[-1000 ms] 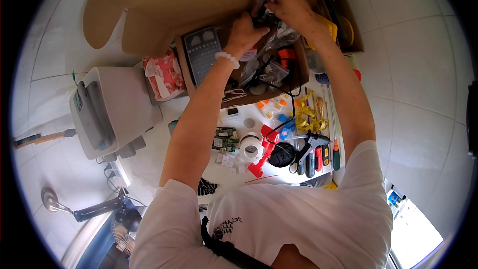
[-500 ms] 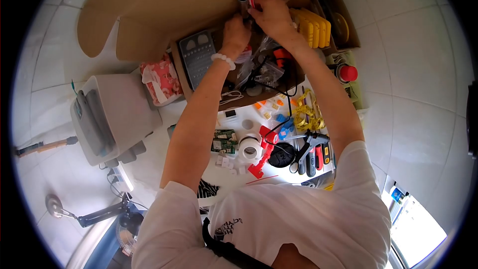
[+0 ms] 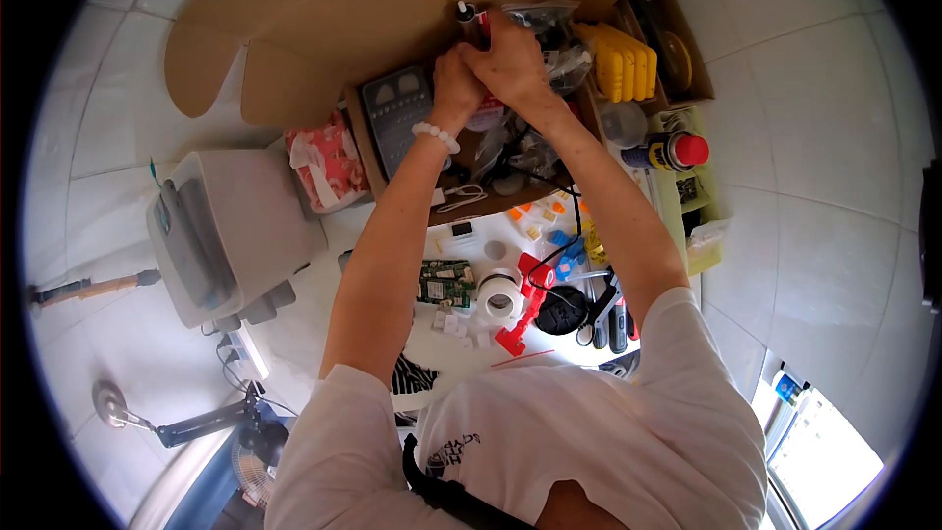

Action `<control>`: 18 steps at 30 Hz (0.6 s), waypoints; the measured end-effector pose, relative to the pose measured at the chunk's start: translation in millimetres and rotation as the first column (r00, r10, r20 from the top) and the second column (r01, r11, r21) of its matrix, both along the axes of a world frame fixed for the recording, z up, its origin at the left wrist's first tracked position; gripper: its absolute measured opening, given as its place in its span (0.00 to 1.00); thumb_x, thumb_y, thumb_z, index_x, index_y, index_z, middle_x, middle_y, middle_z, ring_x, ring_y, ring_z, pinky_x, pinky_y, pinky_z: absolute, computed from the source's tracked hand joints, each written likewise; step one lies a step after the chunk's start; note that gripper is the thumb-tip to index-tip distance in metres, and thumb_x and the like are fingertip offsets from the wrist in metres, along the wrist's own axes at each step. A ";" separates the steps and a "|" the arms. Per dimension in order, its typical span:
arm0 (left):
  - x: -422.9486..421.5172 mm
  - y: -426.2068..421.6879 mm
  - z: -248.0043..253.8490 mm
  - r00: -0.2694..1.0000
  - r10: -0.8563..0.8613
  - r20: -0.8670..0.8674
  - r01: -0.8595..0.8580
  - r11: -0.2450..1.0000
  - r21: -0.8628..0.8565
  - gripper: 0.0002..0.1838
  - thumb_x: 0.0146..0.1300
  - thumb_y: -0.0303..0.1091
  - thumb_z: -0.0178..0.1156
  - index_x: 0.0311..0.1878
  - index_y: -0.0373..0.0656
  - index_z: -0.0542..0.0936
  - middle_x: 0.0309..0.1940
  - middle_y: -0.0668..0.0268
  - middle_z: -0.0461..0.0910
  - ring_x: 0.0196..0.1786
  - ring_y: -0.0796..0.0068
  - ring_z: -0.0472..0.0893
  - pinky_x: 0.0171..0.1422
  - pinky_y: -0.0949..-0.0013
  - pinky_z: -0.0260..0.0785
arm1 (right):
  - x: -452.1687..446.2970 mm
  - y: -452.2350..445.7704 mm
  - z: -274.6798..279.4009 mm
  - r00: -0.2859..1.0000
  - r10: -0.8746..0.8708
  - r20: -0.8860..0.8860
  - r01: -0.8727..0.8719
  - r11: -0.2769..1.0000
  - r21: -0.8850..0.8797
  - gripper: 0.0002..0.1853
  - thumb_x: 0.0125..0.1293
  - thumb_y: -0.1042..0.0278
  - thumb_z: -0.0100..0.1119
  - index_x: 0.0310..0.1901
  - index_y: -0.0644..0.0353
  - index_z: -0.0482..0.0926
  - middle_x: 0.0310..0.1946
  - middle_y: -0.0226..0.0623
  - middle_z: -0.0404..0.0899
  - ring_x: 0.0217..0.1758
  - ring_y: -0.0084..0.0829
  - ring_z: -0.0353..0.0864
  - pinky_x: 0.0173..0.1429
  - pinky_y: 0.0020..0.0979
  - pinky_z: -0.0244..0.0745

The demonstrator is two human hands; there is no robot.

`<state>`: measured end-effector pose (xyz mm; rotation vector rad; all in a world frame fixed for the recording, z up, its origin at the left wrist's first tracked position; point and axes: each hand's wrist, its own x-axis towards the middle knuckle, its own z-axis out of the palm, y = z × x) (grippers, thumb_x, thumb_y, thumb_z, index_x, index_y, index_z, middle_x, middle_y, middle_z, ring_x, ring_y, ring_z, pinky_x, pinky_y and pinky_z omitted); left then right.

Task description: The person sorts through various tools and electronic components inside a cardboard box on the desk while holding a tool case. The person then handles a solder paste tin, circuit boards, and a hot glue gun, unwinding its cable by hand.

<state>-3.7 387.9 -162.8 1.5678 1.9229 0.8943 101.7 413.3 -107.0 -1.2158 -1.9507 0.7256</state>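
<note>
My right hand [image 3: 512, 59] is closed around a dark tube with a white tip [image 3: 469, 24], which stands tip-up over the open cardboard box [image 3: 471, 206]. Part of a red label shows beside my fingers. Pressed close against it is my left hand [image 3: 458, 85], its fingers curled; whatever they grip is hidden. Below the hands, clear plastic bags [image 3: 530, 152] and a black cable [image 3: 535, 177] lie in the box. A dark grey panel [image 3: 397, 118] stands at the box's left side.
Yellow plastic cases [image 3: 625, 61] and a red-capped spray can [image 3: 690, 149] stand to the right. A red-patterned tissue pack [image 3: 326, 165] sits left of the box. On the white table lie a circuit board [image 3: 444, 287], a white tape roll [image 3: 499, 300], a red plastic part [image 3: 520, 329] and scissors [image 3: 602, 309].
My right hand has moved left and down, closer against my left hand. The tube has shifted slightly left and down with it. A clear bag behind my right hand now shows more.
</note>
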 end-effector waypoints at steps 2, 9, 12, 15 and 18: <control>4.7 -2.1 10.1 0.999 -0.023 0.024 0.024 0.999 -0.036 0.11 0.56 0.34 0.58 0.37 0.35 0.78 0.35 0.46 0.80 0.41 0.46 0.79 0.45 0.53 0.72 | -1.1 3.0 -0.1 1.000 0.003 -0.005 -0.003 1.000 0.027 0.15 0.51 0.67 0.67 0.35 0.67 0.74 0.28 0.50 0.79 0.31 0.48 0.80 0.35 0.39 0.74; 6.3 -2.8 17.5 1.000 -0.013 0.018 0.012 0.997 0.075 0.09 0.57 0.29 0.56 0.37 0.33 0.79 0.34 0.45 0.79 0.42 0.46 0.79 0.44 0.54 0.71 | 13.2 -7.6 6.3 0.999 -0.015 -0.046 0.018 0.998 0.053 0.13 0.52 0.68 0.67 0.31 0.68 0.76 0.26 0.48 0.79 0.30 0.45 0.81 0.35 0.36 0.75; 4.0 -3.3 30.5 0.998 0.014 0.066 -0.023 0.992 0.125 0.11 0.57 0.27 0.57 0.42 0.32 0.78 0.38 0.47 0.80 0.44 0.52 0.80 0.47 0.60 0.71 | 36.3 -26.0 11.2 0.964 -0.145 -0.225 0.149 0.989 0.001 0.09 0.51 0.71 0.66 0.28 0.67 0.76 0.25 0.48 0.80 0.28 0.44 0.81 0.31 0.35 0.75; 13.1 -0.8 33.8 0.987 0.012 0.163 -0.033 0.991 0.129 0.15 0.57 0.27 0.59 0.48 0.32 0.78 0.42 0.50 0.81 0.46 0.63 0.82 0.49 0.68 0.71 | 62.8 -50.7 20.9 0.920 -0.255 -0.298 0.228 0.966 -0.123 0.10 0.52 0.72 0.67 0.33 0.69 0.79 0.24 0.42 0.82 0.26 0.27 0.82 0.32 0.28 0.75; 27.5 9.6 27.2 0.943 0.046 0.330 -0.124 0.968 0.220 0.13 0.55 0.28 0.60 0.44 0.32 0.79 0.36 0.51 0.82 0.41 0.62 0.82 0.46 0.66 0.71 | 75.6 -62.1 12.5 0.836 -0.323 -0.444 0.247 0.943 -0.221 0.11 0.53 0.71 0.68 0.33 0.70 0.80 0.23 0.39 0.82 0.26 0.21 0.80 0.32 0.26 0.74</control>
